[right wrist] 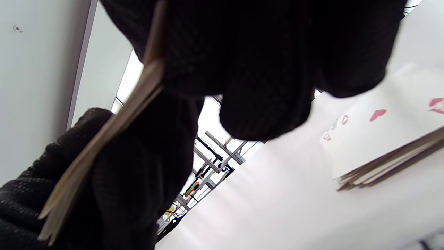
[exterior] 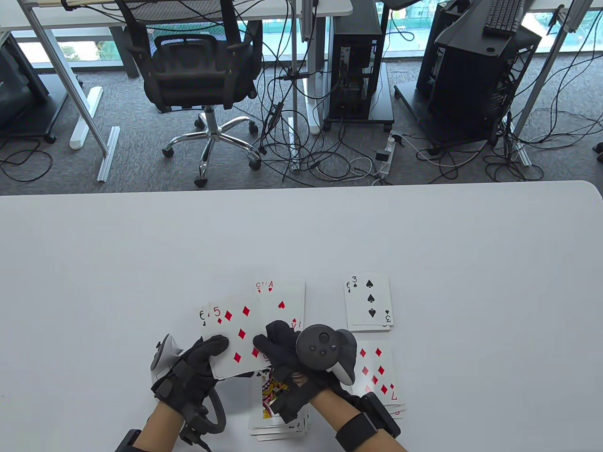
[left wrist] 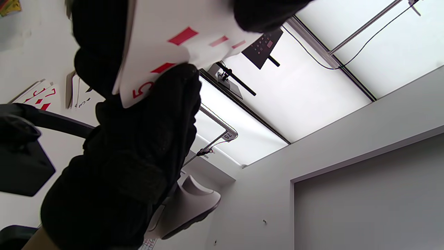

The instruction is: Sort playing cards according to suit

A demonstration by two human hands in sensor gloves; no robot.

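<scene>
Left hand point(exterior: 198, 367) gripping remaining deck, five of diamonds point(exterior: 235, 341) on top; right hand point(exterior: 282, 353) pinching that card's edge. Peel only one card, then drop squarely on diamond pile point(exterior: 379, 372), near-right, seven showing.

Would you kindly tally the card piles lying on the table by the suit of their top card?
Hearts pile: 1
Spades pile: 1
Diamonds pile: 1
Clubs pile: 1
Total: 4 piles; the 5 of diamonds is in hand, not counted.

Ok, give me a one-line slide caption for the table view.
Both hands, left and right, hold a five of diamonds above four suit piles on the table.
</scene>
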